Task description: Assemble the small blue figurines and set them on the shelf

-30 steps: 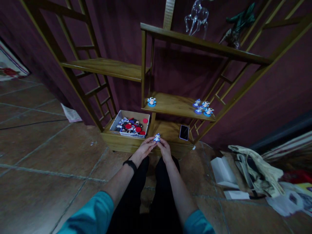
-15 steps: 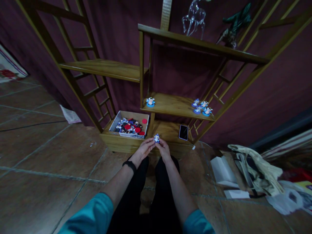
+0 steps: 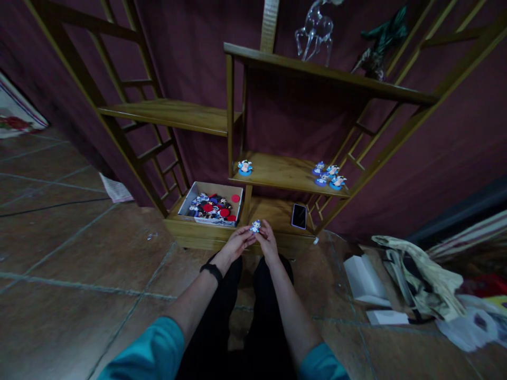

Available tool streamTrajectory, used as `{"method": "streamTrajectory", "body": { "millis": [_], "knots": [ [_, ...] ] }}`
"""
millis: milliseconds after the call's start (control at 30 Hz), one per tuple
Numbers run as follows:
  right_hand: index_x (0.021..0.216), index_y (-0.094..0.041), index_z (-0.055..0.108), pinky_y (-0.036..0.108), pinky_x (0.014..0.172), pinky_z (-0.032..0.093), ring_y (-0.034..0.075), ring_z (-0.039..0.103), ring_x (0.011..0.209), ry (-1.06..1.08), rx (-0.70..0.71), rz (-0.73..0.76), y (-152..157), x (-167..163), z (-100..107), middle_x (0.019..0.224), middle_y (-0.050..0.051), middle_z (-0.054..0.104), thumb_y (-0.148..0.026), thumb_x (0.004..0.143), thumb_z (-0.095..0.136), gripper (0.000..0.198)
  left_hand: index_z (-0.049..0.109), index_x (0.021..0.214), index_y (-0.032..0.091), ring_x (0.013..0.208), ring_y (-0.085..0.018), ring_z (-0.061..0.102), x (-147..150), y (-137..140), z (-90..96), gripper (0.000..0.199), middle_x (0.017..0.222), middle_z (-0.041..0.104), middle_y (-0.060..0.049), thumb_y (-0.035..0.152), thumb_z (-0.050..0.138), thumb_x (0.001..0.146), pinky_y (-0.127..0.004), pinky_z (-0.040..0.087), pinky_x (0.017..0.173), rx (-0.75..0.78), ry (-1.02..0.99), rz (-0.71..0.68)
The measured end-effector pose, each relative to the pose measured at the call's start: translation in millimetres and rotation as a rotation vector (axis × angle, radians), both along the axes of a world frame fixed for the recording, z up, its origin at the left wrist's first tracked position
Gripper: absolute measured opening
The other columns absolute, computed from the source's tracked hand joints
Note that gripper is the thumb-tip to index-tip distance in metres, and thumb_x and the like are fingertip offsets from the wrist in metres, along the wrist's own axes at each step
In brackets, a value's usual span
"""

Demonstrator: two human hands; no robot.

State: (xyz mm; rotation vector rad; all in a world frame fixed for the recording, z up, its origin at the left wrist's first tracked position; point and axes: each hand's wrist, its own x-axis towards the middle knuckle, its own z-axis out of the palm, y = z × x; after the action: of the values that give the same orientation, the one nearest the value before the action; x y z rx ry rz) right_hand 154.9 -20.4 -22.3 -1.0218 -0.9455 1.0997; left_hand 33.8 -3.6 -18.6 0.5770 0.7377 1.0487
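Between my two hands is a small blue-and-white figurine (image 3: pixel 255 226), held upright in front of the lower shelf. My left hand (image 3: pixel 237 241) has its fingertips closed on the figurine's left side. My right hand (image 3: pixel 268 241) grips its base from the right, with the index finger raised beside it. To the left, an open cardboard box (image 3: pixel 190 216) holds a jumble of figurines and red discs. On the shelf above, one figurine on a blue base (image 3: pixel 244 168) stands at the left, and several more figurines (image 3: pixel 329 175) are grouped at the right end.
A phone (image 3: pixel 299 216) lies on the lower shelf (image 3: pixel 267 208). A clear glass deer (image 3: pixel 316 31) and a green statue (image 3: pixel 382 45) stand on the upper shelf. White boxes (image 3: pixel 364 279), a cream cloth bag (image 3: pixel 423 277) and plastic bags (image 3: pixel 467 324) lie on the floor at right.
The figurine has tilted and turned slightly between my fingers. My right index finger has lifted away from it. The things on the shelves have stayed in place.
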Motion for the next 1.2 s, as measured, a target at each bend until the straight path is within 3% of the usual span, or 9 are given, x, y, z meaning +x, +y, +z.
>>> {"method": "streamTrajectory", "body": {
  "millis": [333,1200],
  "knots": [
    [0.124,-0.026,0.050,0.039,0.097,0.042,0.020,0.059,0.103,0.030,0.002,0.060,-4,3,1,0.106,0.003,0.066,-0.030,0.066,0.069,0.061,0.065,0.094,0.013,0.085,-0.017,0.065,1,-2,1.0,0.026,0.096,0.068,-0.010,0.009,0.070,0.069,-0.032,0.050,0.083,-0.005,0.010,-0.011],
    [0.124,-0.026,0.051,0.039,0.093,0.044,0.021,0.061,0.097,0.002,-0.004,0.045,-9,2,11,0.100,0.003,0.068,-0.033,0.065,0.070,0.062,0.067,0.096,0.013,0.088,-0.016,0.064,-2,-5,6.7,0.030,0.098,0.068,-0.009,0.010,0.072,0.066,-0.031,0.047,0.087,0.038,-0.003,-0.004]
  ]
}}
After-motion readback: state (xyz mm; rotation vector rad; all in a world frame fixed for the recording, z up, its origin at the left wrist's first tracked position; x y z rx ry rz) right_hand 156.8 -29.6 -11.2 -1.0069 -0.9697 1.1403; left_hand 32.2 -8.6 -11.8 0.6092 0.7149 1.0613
